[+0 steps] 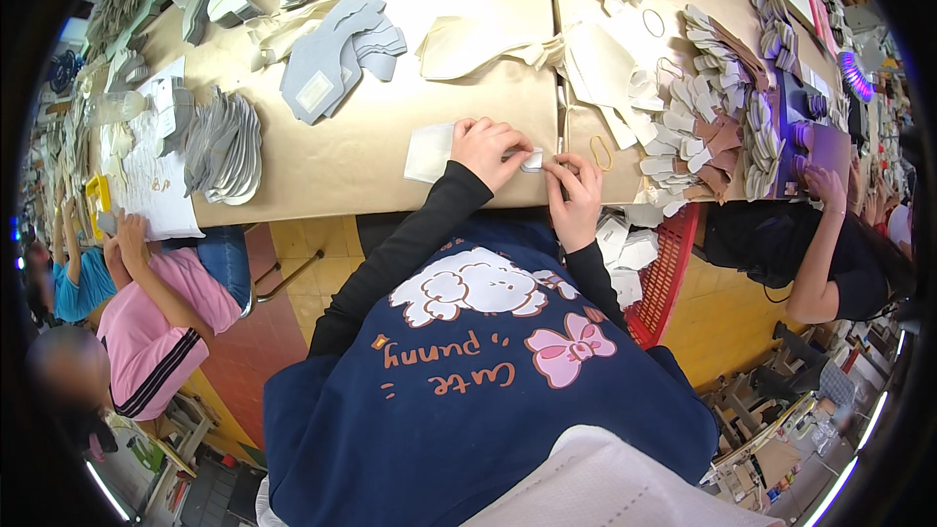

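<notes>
Near the table's front edge, my left hand (490, 152) is closed, its thumb and forefinger pressed on a small white-and-grey piece (533, 161). At the right edge of that piece, my right hand (576, 197) has thumb and forefinger curled together at the tips. Whether it grips the piece there is too small to make out. Part of a flat, pale, roughly rectangular sheet piece (427, 153) shows left of my left hand, which covers its right side. A yellow rubber band (600, 152) lies just right of my right hand.
Grey cut pieces (322, 73) and cream cut pieces (468, 47) lie farther back on the brown-covered table (390, 210). Stacked pieces (223, 146) stand left; a heap (698, 132) lies right. Below the edge is a red basket (673, 263). Co-workers sit on both sides.
</notes>
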A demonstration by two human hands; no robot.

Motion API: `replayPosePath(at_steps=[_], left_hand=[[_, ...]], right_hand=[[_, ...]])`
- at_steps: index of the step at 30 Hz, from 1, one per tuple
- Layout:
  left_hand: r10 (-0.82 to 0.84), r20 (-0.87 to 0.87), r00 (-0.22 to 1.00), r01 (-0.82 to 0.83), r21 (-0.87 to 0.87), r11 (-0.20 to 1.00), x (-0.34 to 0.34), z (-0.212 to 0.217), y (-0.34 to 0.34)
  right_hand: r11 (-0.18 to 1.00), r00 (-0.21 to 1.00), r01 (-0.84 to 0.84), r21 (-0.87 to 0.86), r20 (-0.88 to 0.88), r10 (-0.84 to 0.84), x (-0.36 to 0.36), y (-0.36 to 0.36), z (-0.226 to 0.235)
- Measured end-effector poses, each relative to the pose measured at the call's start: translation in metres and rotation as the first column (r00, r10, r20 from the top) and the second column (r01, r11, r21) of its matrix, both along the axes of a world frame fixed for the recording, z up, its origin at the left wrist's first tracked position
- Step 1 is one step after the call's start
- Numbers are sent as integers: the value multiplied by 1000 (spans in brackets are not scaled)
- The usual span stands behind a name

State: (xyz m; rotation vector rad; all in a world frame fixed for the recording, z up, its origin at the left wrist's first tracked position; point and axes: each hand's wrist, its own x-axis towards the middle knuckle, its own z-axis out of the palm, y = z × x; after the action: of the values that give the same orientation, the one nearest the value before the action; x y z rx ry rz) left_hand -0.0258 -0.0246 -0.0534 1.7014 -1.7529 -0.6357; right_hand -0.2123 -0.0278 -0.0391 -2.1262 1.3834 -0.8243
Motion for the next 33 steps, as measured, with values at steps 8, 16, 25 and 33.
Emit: replayPosePath(at_steps=[8,16,25,33], left_hand=[[-27,-137,990,51,170,984,8,5,-6],[-18,-5,1000,18,119,993,2,4,-6],[-18,12,1000,17,110,994,1,5,-6],[-9,-22,1000,12,114,993,2,8,-7]], right_hand=[[1000,1000,10,12,-5,-10,0,0,0],[1000,1000,11,-4,3,-11,0,0,0],[1000,1000,-3,-8,-10,3,-1,-1,0],[994,991,-87,-65,-106,80,-4,2,1]])
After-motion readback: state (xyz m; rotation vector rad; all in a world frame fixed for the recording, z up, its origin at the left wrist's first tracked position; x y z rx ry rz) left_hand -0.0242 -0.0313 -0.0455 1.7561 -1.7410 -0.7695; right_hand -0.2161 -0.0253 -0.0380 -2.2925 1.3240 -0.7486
